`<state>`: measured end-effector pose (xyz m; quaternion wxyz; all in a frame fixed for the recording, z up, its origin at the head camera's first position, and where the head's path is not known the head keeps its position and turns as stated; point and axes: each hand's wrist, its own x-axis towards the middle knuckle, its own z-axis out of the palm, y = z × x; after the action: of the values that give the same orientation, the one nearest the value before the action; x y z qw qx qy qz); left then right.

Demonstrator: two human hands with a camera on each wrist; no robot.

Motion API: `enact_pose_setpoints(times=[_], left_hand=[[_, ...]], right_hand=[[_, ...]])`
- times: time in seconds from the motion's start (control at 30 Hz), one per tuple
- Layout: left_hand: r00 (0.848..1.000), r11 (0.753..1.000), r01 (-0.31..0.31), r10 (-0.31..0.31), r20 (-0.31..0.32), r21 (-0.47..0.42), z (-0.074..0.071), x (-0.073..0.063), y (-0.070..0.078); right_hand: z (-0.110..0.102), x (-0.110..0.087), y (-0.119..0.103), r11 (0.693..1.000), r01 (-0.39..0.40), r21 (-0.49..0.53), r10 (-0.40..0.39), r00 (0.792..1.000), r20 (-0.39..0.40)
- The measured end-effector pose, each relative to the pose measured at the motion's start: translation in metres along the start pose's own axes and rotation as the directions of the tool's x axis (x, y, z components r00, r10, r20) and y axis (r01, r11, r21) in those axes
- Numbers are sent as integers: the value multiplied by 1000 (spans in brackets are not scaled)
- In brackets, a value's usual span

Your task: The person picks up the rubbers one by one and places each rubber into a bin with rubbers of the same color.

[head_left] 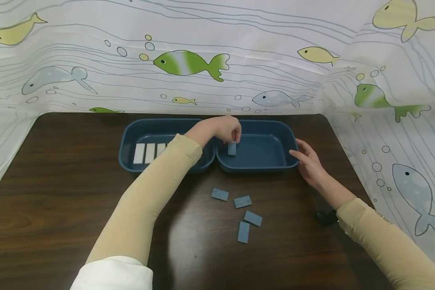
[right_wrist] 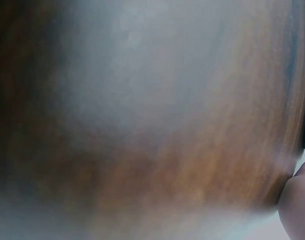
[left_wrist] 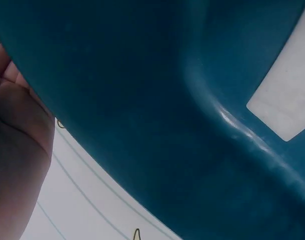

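Note:
My left hand (head_left: 227, 128) reaches over the inner end of the right-hand blue tray (head_left: 261, 166). Its fingertips pinch a small blue rectangular tile (head_left: 232, 148) upright inside that tray. At the tray's right end my right hand (head_left: 309, 162) grips the wall, thumb over the rim and fingers along the outside. The other blue tray (head_left: 159, 125) stands beside it, and my left forearm covers part of it. Several white tiles (head_left: 139, 153) lie in a row in that tray. One white tile (left_wrist: 287, 85) shows at the edge of the left wrist view.
Several loose blue tiles (head_left: 243, 232) lie flat on the dark wooden table (head_left: 58, 201), in front of the trays. A small black object (head_left: 325, 218) is by my right wrist. White fish-patterned cloth (head_left: 275, 24) rises behind the table and at its sides.

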<state>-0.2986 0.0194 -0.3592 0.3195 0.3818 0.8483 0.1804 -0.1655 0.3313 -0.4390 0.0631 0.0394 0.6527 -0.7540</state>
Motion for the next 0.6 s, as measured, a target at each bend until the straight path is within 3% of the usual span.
enact_pose_setpoints(times=[0.3, 0.6], left_hand=[[1000, 996, 17, -19, 16, 88, 2, 5, 1], [996, 978, 64, -75, 47, 198, 3, 8, 6]], right_hand=[[0, 0, -1, 1000, -7, -19, 7, 1000, -7], [1, 1, 0, 1000, -3, -13, 3, 1000, -5]])
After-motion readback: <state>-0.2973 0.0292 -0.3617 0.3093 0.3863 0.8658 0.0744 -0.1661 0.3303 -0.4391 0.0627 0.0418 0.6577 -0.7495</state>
